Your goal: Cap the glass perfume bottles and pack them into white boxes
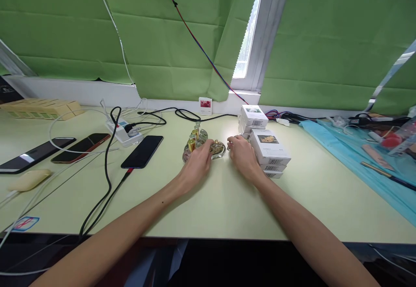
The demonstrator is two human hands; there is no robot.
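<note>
Near the middle of the table, my left hand point(198, 161) is closed round the side of a small glass bottle point(218, 148), which lies on the tabletop with something brownish-gold showing in it. Just left of that hand stands a row of small glass bottles with gold caps point(192, 143). A short gap to the right, my right hand point(242, 153) has its fingers curled closed. A shiny glass edge point(229, 146) shows at its fingertips; most of that item is hidden. Beside the right hand are stacked white boxes point(271, 148) with printed pictures.
More white boxes point(254, 116) are stacked behind. Left are a phone point(142, 152) on a cable, two further phones point(81, 147) and a power strip point(121, 132). Yellow boxes point(42, 107) sit far left. A blue sheet point(354, 157) with loose items covers the right side.
</note>
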